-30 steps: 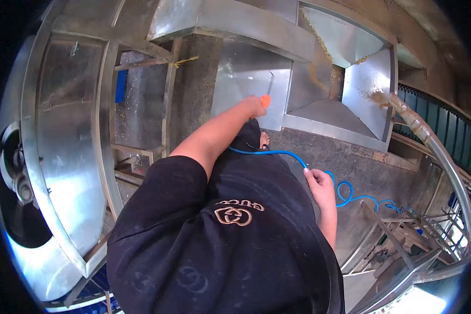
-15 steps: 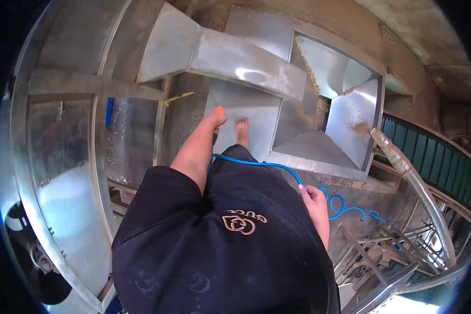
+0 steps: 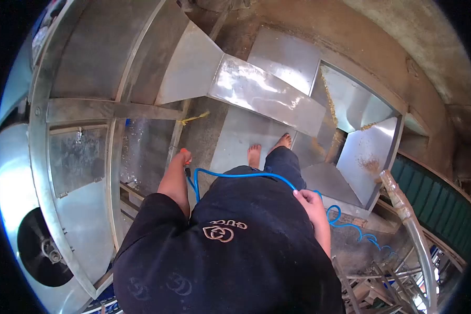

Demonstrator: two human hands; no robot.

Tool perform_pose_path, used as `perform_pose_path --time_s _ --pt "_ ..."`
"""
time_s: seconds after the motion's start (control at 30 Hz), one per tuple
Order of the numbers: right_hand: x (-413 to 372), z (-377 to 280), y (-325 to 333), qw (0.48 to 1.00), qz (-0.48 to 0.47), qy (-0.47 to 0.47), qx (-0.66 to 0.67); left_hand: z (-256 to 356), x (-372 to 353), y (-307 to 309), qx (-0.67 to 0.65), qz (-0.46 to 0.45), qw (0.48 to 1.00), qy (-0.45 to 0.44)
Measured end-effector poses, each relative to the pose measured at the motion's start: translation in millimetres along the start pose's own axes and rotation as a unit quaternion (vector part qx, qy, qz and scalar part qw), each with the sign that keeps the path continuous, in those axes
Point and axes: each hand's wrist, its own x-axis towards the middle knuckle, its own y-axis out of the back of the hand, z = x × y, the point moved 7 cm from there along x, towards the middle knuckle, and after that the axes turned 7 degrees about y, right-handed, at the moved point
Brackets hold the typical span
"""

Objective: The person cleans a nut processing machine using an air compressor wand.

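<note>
Near the metal frame, my left hand (image 3: 184,155) is closed around an orange air blow gun (image 3: 188,160), most of it hidden by the fingers. A dark fitting at its lower end joins a blue air hose (image 3: 243,174). The hose bows across the front of my black shirt to my right hand (image 3: 312,204), whose thumb and fingers are closed on it. Beyond that hand, the hose runs in loose coils to the right over the floor.
A sloping metal chute (image 3: 269,91) leads toward a square metal hopper (image 3: 369,149) with grain-like bits on its walls. A metal pipe (image 3: 411,220) stands at the right. On the left are a metal-framed machine (image 3: 78,110) and a dark round wheel (image 3: 42,248). My bare feet are on a metal sheet (image 3: 235,131).
My left hand has moved left with the air blow gun, toward the machine frame. A second foot now shows. The view has shifted, while my right hand stays on the hose.
</note>
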Motion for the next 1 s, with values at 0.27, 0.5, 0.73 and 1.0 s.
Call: perform_pose_path --time_s 0.27,0.5,0.73,1.0 --pt "74 -39 54 0.997 -0.059 0.009 -0.040 83 -76 34 0.098 -0.024 0.995 -0.027" --pt "113 -11 81 0.988 -0.153 0.014 0.013 210 -214 -41 0.202 -0.025 0.962 -0.181" --pt "139 86 139 0.987 -0.157 -0.040 0.017 297 -264 -109 0.254 0.019 0.929 -0.267" --pt "122 136 136 0.935 -0.139 -0.171 0.276 298 -273 -118 0.351 0.013 0.909 -0.225"
